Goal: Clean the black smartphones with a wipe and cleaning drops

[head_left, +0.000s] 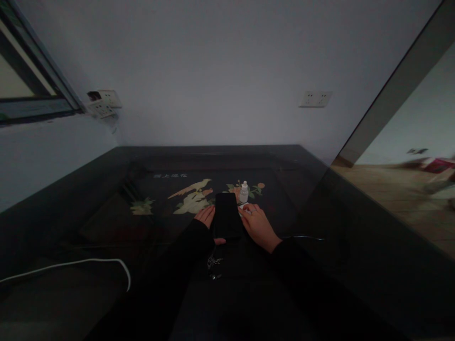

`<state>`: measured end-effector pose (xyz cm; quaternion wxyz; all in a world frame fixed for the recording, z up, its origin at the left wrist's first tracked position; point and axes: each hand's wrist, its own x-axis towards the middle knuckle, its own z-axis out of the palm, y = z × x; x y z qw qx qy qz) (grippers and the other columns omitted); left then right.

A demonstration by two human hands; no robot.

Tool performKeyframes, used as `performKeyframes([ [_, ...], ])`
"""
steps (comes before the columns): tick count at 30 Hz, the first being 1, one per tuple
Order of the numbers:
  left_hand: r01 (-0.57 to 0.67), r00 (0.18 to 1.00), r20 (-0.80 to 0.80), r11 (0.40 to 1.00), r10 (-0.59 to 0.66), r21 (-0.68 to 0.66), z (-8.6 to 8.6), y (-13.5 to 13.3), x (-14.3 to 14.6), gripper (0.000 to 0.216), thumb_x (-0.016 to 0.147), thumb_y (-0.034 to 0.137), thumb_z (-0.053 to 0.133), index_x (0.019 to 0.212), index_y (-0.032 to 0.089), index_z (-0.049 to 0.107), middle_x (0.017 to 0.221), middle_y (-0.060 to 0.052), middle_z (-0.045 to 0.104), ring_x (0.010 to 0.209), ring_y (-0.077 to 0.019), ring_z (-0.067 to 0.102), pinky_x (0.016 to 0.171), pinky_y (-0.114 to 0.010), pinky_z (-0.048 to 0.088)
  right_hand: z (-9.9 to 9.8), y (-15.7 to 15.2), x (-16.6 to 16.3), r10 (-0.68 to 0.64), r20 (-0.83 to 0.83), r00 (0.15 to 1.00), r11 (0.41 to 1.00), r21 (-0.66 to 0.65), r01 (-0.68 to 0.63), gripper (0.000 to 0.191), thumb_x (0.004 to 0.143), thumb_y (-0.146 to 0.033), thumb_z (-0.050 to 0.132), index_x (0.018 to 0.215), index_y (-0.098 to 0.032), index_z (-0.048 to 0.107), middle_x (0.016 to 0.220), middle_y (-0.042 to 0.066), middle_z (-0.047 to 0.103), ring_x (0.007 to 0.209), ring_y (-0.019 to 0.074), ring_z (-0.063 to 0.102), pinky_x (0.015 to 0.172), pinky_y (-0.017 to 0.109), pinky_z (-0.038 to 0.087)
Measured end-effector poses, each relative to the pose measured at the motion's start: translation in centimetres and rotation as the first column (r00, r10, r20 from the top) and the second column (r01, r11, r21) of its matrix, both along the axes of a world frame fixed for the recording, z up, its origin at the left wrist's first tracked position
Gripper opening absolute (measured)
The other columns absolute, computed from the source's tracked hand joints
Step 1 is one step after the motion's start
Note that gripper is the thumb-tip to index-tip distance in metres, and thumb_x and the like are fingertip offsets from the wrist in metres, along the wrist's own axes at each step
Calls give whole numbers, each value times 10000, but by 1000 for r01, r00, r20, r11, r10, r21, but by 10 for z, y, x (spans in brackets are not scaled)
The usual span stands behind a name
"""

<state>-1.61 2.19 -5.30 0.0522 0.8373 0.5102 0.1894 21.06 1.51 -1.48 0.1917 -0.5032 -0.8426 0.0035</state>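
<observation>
A black phone (227, 216), its screen dark, is in the middle of the view. Fingers of my left hand (206, 217) press along its left edge, and the thumb shows at its lower edge. A metal charm strap (213, 263) hangs below the phone's bottom corner. On the right, my right hand (256, 224) is closed on a small white wipe (245, 207), close beside the phone's right edge; part of the wipe is hidden under the fingers. Just beyond that hand stands a small white dropper bottle (243, 192), upright with its cap on.
The dark glossy table (295, 180) carries a bird-and-flower picture (194, 196) and meets the wall at the back. A white cable (88, 260) lies at the left. Wall sockets (315, 99) are above the table, with a socket adapter (103, 109) in the left corner.
</observation>
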Motion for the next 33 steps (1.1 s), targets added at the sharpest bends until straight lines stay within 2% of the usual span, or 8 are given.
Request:
performKeyframes([
  [3,-3,1000,1,1000,3,-2,1,-1,0,1032,551,642,569,1321,9,303,1370,-214,339,1272,-317,300,1056,-453,221,0,0,0,-4,-3,1000,1000,7,4,344,867,-192,397,1193,-190,507,1081,101,535,975,223,440,827,333,361],
  [7,2,1000,-6,1000,-2,-5,1,-1,-1,989,574,629,557,1328,43,301,1372,-190,348,1273,-299,307,1054,-443,232,-1,0,0,-1,-3,1000,1000,12,1,344,877,-206,389,1203,-194,499,1086,106,533,982,222,439,826,337,361],
  [24,55,998,-21,995,-53,88,-12,6,-8,1032,540,703,534,1320,59,332,1357,-196,371,1257,-315,329,1031,-461,264,-5,3,2,60,-23,998,997,54,-59,318,865,-175,409,1159,-171,530,1056,107,536,975,226,440,838,359,374],
  [33,48,998,21,990,-51,132,-15,5,-6,971,567,664,545,1307,64,357,1336,-202,397,1243,-326,346,1020,-489,271,-8,5,2,83,-30,996,994,74,-81,294,861,-178,428,1130,-169,546,1050,107,542,997,212,449,855,356,374],
])
